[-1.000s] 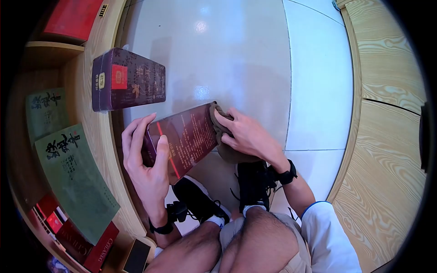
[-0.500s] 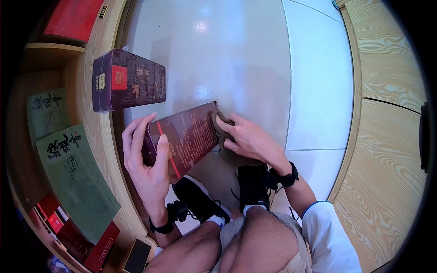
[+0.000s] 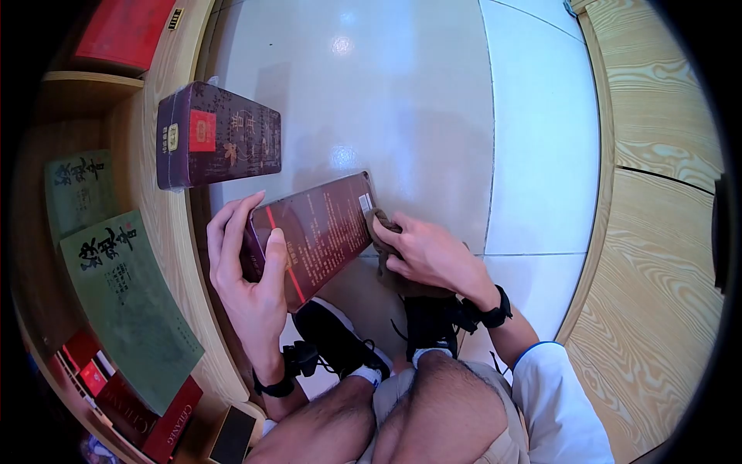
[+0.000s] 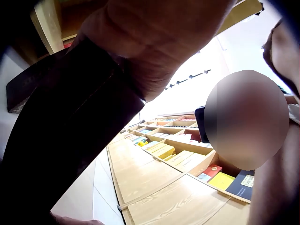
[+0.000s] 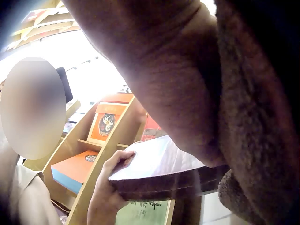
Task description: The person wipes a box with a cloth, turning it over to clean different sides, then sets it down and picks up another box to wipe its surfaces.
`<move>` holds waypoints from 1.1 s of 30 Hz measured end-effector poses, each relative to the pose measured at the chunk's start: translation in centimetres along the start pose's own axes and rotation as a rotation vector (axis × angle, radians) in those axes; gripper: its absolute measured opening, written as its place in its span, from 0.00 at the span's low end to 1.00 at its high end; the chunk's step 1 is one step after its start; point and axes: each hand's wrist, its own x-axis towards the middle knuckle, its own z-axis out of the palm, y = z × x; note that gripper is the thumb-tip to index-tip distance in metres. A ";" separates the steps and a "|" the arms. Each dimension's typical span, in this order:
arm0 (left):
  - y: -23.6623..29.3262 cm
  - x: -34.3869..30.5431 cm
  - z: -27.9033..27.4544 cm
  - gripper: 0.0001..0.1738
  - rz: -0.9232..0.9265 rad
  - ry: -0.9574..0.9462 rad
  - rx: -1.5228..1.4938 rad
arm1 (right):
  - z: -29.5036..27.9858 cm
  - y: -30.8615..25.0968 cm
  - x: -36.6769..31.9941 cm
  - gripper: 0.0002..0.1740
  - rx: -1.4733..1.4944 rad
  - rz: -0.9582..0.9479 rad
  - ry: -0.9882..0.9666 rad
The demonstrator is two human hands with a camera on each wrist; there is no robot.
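Note:
A dark maroon box [image 3: 317,232] with rows of small print and a red stripe is tilted above the floor in the head view. The left hand [image 3: 251,290] grips its left end, thumb on the printed face and fingers round the far edge. At the box's right end the right hand [image 3: 440,255] holds a bunched brown cloth [image 3: 386,243] against the edge, beside a small white label. The left wrist view shows the box [image 4: 70,112] dark and close under the left hand [image 4: 145,37]. In the right wrist view, the cloth [image 5: 258,117] hangs beside the right hand [image 5: 164,84].
A second dark purple box [image 3: 232,139] with a red square stands on the tiled floor [image 3: 386,93], near the left shelf. That shelf holds green packages [image 3: 127,301] and red boxes [image 3: 139,31]. Wooden cabinet doors [image 3: 649,309] line the right side. The person's shoes [image 3: 429,317] are below the hands.
The right hand and cloth have slid down along the box's right end, toward the person, uncovering the upper corner and a white label. The left hand and the box have hardly moved.

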 end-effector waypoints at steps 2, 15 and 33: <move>0.0 0.0 0.0 0.23 -0.007 0.000 -0.006 | 0.1 0.1 -0.2 0.34 0.003 0.003 -0.011; -0.3 0.0 0.0 0.24 0.023 0.000 0.016 | 0.3 0.9 -1.0 0.34 0.066 -0.001 -0.113; -0.2 -0.1 -0.1 0.23 0.031 0.008 0.024 | -1.9 2.3 3.6 0.39 0.106 0.012 0.152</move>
